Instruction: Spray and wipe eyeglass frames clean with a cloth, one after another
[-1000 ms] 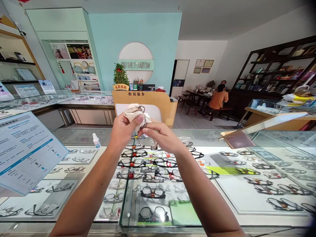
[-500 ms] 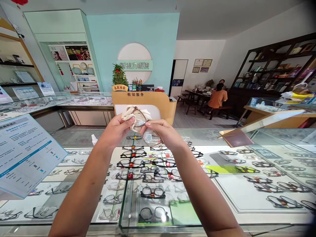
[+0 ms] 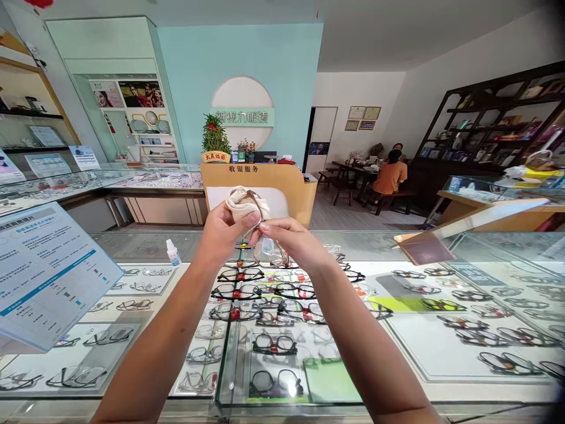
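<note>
Over the glass counter, my left hand (image 3: 227, 231) is closed on a cream-coloured cloth (image 3: 242, 203), bunched around part of a pair of eyeglasses (image 3: 270, 250). My right hand (image 3: 289, 238) pinches the thin brownish frame of the same eyeglasses close to my left fingertips. One lens hangs below the fingers, and a temple arm rises in front of the cloth. The other lens is mostly covered by the cloth and the left thumb. A small white spray bottle (image 3: 173, 253) stands on the counter left of my left wrist.
Rows of display eyeglasses (image 3: 274, 343) lie inside the glass counter (image 3: 220, 377). A printed sign board (image 3: 53, 277) leans at the left, and a tilted panel (image 3: 426, 250) stands at the right. Beyond are a cash desk (image 3: 260, 176) and a seated person in orange (image 3: 391, 176).
My left hand has moved slightly right, and the thumb now lies over the cloth and lens. The eyeglasses have turned, so the hanging lens looks narrower. More of the spray bottle shows.
</note>
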